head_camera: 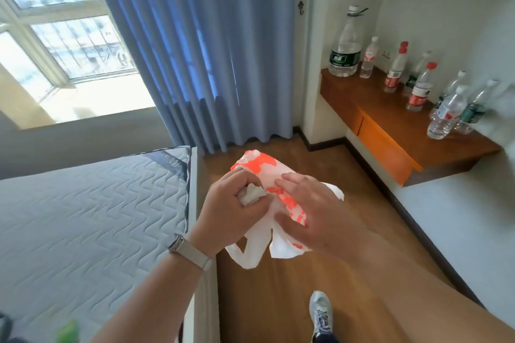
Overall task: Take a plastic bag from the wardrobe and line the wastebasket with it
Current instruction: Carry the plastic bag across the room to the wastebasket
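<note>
**I am working a white-and-orange plastic bag [259,164] open with both hands, above the wooden floor [278,287] beside a bare mattress [83,217].**

The bag is hanging in front of me, its handles dangling below my hands. My left hand [234,214] is clutching a crumpled bunch of it, fingers curled round the wad. My right hand [315,211] is lying over the printed side, fingers nearly straight and thumb resting on the film, pressing rather than gripping. I judge that the bag is fetched and I am now opening it out. No wastebasket is showing, so the next move calls for finding the bag's mouth, spreading it and carrying it to the bin. Both forearms are reaching forward and converging, a watch [189,250] sitting on my left wrist. Water bottles [418,89] are standing on the wooden ledge [390,122] to my right, and a blue curtain [209,50] is hanging ahead.
</note>
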### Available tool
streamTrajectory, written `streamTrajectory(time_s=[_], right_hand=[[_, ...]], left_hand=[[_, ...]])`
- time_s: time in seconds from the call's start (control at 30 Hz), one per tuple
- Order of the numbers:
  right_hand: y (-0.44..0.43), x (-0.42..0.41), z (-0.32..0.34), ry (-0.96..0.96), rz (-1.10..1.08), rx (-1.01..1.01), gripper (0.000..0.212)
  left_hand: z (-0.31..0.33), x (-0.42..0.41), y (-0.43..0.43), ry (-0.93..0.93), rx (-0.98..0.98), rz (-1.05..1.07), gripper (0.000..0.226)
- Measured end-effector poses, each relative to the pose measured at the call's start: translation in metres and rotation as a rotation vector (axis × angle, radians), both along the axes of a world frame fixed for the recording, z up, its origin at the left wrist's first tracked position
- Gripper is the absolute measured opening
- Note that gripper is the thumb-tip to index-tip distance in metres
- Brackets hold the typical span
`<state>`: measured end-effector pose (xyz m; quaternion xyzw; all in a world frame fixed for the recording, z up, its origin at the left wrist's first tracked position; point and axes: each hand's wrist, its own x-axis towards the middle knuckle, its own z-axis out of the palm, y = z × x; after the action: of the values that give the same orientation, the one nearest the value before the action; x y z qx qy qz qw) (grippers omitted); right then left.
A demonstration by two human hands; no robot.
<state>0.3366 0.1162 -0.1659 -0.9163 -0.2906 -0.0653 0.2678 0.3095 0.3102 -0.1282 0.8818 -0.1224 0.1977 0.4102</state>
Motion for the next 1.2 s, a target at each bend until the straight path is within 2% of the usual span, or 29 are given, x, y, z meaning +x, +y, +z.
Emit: streamTrajectory(time_s=[0.17, 0.43, 0.57, 0.7, 0.97, 1.07, 1.2], right_hand=[[-0.003, 0.099, -0.005, 0.02, 0.08, 0.056, 0.06], [-0.028, 0.241, -0.001, -0.021, 0.185, 0.105, 0.057], [-0.026, 0.288, -0.002, -0.034, 0.24, 0.1, 0.054], [-0.023, 0.325, -0.005, -0.03, 0.221, 0.145, 0.054], [0.007, 0.409, -0.018, -0.024, 0.158, 0.105, 0.051], [0.035, 0.449, -0.016, -0.06, 0.141, 0.087, 0.049], [0.086, 0.504, -0.005, -0.093, 0.144, 0.052, 0.05]], left_hand=[[0.005, 0.083, -0.007, 0.013, -0.009, 0.108, 0.016], [0.02, 0.203, -0.04, 0.017, 0.024, 0.193, 0.026], [0.02, 0.24, -0.042, 0.013, 0.018, 0.245, 0.038], [0.021, 0.284, -0.039, 0.021, 0.014, 0.25, 0.034], [0.002, 0.383, 0.001, 0.037, -0.032, 0.192, 0.025], [-0.005, 0.428, 0.03, 0.019, -0.096, 0.155, 0.034], [-0.004, 0.486, 0.085, 0.02, -0.185, 0.133, 0.026]])
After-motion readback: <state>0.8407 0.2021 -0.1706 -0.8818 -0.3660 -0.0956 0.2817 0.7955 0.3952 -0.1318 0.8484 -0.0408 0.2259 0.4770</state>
